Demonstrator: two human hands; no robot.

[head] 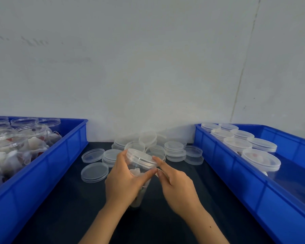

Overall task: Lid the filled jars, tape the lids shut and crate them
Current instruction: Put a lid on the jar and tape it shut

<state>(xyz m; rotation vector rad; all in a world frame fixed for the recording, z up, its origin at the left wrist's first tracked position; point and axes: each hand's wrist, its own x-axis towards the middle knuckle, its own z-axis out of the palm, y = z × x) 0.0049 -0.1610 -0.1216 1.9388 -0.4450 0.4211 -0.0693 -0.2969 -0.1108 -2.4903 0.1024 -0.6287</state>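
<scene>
Pale, scuffed wall (148,59) backs a dark matte counter (63,208) strewn with round translucent plastic lids (94,172). Left hand (125,182) grips a clear lidded jar (141,160); right hand (176,185) pinches at its rim, between glossy blue crates (253,182).

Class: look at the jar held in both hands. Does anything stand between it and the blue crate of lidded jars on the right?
Nothing visible does. The jar is held in front of the loose lids, and only bare dark table separates it from the right crate.

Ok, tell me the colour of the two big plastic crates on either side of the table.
Both plastic crates, left and right, are bright blue; the head view shows it plainly.
</scene>
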